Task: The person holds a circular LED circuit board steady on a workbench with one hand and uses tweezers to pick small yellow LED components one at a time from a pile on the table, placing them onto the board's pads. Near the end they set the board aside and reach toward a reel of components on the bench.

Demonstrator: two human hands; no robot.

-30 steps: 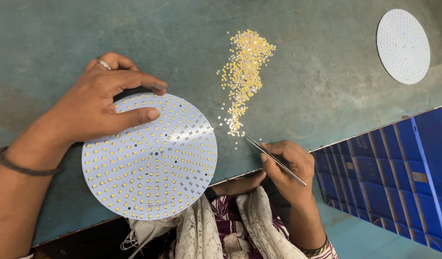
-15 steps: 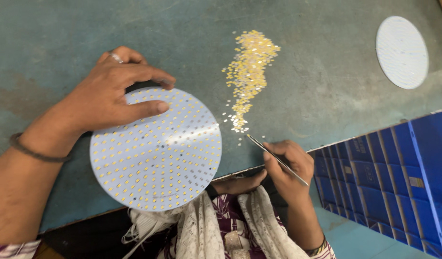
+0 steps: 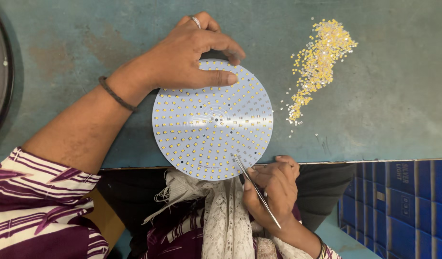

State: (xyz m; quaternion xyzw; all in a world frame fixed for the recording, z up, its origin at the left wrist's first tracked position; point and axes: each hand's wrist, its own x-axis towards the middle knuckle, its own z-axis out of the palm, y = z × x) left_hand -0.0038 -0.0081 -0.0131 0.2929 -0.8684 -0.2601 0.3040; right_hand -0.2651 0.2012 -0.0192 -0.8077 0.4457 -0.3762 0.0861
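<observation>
A round white circuit board (image 3: 212, 120) dotted with small yellow chips lies at the near edge of a teal table (image 3: 384, 120). My left hand (image 3: 192, 50) rests on its far rim, thumb pressed flat on the board, a ring on one finger and a dark band on the wrist. My right hand (image 3: 271, 189) grips thin metal tweezers (image 3: 254, 187), whose tip touches the board's near right edge. A loose heap of tiny yellow chips (image 3: 317, 62) lies on the table to the right of the board.
Blue plastic bins (image 3: 403, 201) stand below the table edge at the right. A dark round rim (image 3: 0, 72) shows at the left border. White lace cloth and purple striped clothing fill my lap.
The view shifted, so the board and chip heap now sit further right and higher. My right hand moved the tweezers from the chip heap's tail to the board's near edge.
</observation>
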